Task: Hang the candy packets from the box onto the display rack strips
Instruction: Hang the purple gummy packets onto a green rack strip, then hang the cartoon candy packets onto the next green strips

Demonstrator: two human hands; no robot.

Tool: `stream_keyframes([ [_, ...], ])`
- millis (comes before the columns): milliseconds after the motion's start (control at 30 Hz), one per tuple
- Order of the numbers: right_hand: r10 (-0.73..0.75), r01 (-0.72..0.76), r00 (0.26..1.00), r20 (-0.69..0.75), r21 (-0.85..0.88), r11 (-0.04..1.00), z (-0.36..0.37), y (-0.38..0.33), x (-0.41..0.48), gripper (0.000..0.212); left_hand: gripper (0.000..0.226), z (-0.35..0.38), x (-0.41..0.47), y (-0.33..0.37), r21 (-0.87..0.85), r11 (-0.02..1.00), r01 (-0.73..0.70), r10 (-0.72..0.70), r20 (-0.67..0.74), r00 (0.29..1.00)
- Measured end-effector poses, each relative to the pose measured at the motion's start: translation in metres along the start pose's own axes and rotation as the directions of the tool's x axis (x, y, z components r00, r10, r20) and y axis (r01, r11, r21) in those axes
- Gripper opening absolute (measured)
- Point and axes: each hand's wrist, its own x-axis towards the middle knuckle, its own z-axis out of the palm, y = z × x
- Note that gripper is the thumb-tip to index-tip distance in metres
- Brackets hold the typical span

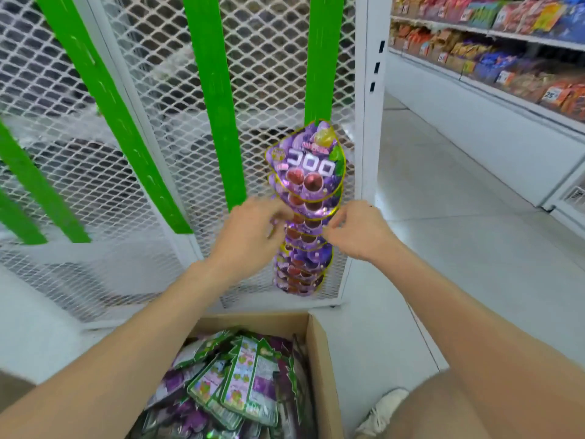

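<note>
The left hand (253,231) and the right hand (356,232) are pinching the edges of a candy packet (308,217) hanging on the right green strip (323,58), beyond the near box (321,350). A hard tug risks unhooking its neighbours (304,166).

right strip (319,58): lower half covered by hung packets (304,172); bare above.
middle strip (215,106): bare, open approach.
mesh panel (272,58): blocks reach behind strips.
box (319,359): open top, near rack foot.
</note>
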Motion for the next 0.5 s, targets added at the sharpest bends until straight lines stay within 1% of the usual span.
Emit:
stream_keyframes([
  [33,-0.052,0.063,0.987,0.154,-0.071,0.995,0.012,0.001,-0.012,0.020,0.023,0.009,-0.021,-0.009,-0.034,0.999,0.034,-0.028,0.170,0.985],
  [67,-0.092,0.139,0.953,0.288,-0.146,0.980,0.026,0.001,-0.024,0.021,0.023,0.018,-0.042,-0.016,-0.031,0.998,0.056,-0.042,0.334,0.942],
  [100,-0.113,0.211,0.911,0.397,-0.212,0.954,0.044,0.004,-0.035,0.023,0.022,0.026,-0.064,-0.022,-0.002,0.998,0.062,-0.054,0.471,0.880],
  [133,-0.116,0.273,0.867,0.485,-0.267,0.924,0.064,0.008,-0.047,0.024,0.022,0.035,-0.084,-0.028,0.028,0.998,0.057,-0.063,0.573,0.817],
  [167,-0.105,0.322,0.826,0.553,-0.310,0.895,0.087,0.016,-0.058,0.025,0.022,0.044,-0.104,-0.035,0.050,0.997,0.053,-0.073,0.646,0.760],
  [233,-0.074,0.369,0.759,0.647,-0.334,0.867,0.131,0.032,-0.081,0.033,0.023,0.061,-0.141,-0.048,0.074,0.994,0.078,-0.107,0.736,0.668],
  [300,-0.041,0.319,0.740,0.672,-0.296,0.900,0.167,0.045,-0.101,0.034,0.028,0.078,-0.167,-0.058,0.116,0.987,0.108,-0.157,0.805,0.571],
  [333,-0.045,0.306,0.739,0.673,-0.276,0.911,0.179,0.049,-0.109,0.046,0.034,0.086,-0.177,-0.062,0.129,0.984,0.120,-0.173,0.827,0.534],
  [367,-0.074,0.312,0.736,0.673,-0.241,0.919,0.190,0.052,-0.115,0.065,0.040,0.093,-0.185,-0.064,0.131,0.982,0.135,-0.183,0.842,0.508],
  [400,-0.106,0.329,0.722,0.683,-0.205,0.922,0.199,0.054,-0.119,0.078,0.048,0.099,-0.192,-0.064,0.116,0.982,0.147,-0.175,0.849,0.498],
  [433,-0.135,0.370,0.709,0.692,-0.201,0.907,0.206,0.055,-0.123,0.082,0.056,0.106,-0.198,-0.064,0.095,0.983,0.155,-0.161,0.853,0.496],
  [467,-0.147,0.415,0.701,0.698,-0.231,0.880,0.212,0.057,-0.125,0.079,0.061,0.113,-0.203,-0.064,0.078,0.986,0.148,-0.143,0.851,0.506],
  [500,-0.144,0.469,0.703,0.696,-0.302,0.830,0.216,0.060,-0.124,0.072,0.062,0.120,-0.209,-0.066,0.069,0.990,0.126,-0.126,0.842,0.524],
])
